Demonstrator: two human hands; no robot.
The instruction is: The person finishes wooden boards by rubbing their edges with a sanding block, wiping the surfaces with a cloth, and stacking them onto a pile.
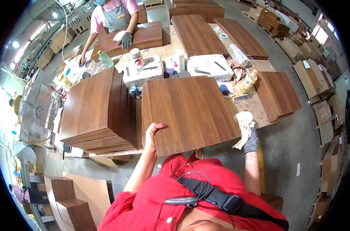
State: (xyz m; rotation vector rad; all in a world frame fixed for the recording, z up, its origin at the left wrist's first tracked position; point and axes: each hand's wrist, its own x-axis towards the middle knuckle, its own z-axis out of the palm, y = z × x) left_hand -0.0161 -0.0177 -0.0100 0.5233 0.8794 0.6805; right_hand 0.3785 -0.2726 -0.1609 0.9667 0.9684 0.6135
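Note:
My left hand point(153, 135) is bare and grips the near left corner of a brown wood-grain panel point(194, 111), thumb on the top face and fingers underneath. The panel tilts toward me over the table's near edge, and another panel shows beneath its left side. At the panel's right edge my right hand point(251, 141), in a grey glove, holds a crumpled white cloth point(244, 124). Part of the cloth hides its fingers. Left of the panel stands a tall stack of similar panels point(88, 106).
Across the table, a person point(119, 17) rests a gloved hand on another panel stack point(146, 34). White wrapped blocks point(209, 66), a green bottle point(105, 59) and a yellowish bottle point(248, 81) stand mid-table. A smaller panel stack point(277, 94) lies right; a fan point(38, 111) stands left.

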